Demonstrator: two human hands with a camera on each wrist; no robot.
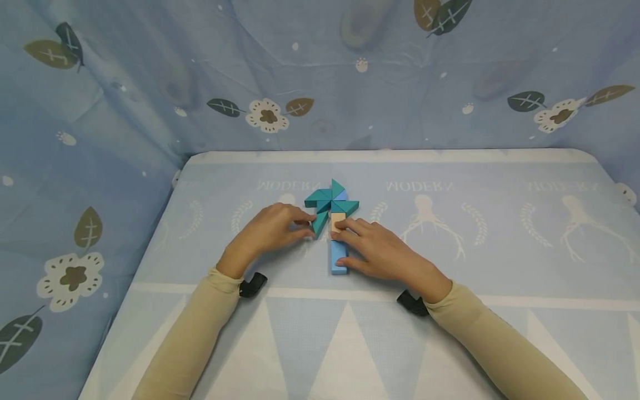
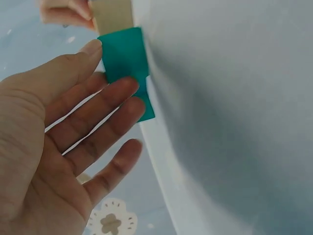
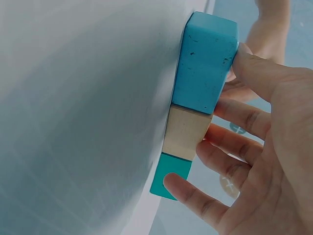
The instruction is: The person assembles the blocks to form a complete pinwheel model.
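Teal triangular blocks form a pinwheel shape [image 1: 325, 195] on the table, with a blue triangle [image 1: 341, 196] among them. Below it a plain wood block [image 1: 337, 218] and a long blue block [image 1: 338, 258] stand in a line. My left hand [image 1: 272, 230] is at the lower-left teal triangle [image 1: 319, 224], its thumb and fingertips at the outer side, fingers fairly straight. With loosely bent fingers, my right hand [image 1: 377, 247] touches the wood block [image 3: 187, 131] and the blue block [image 3: 206, 62] along their right side. One fingertip overlaps a teal block [image 3: 170, 166] in the right wrist view.
The table [image 1: 500, 266] has a pale printed cover with antlers and triangles. A blue patterned curtain [image 1: 325, 72] hangs behind it and on the left. Black devices [image 1: 252, 285] are worn at both wrists.
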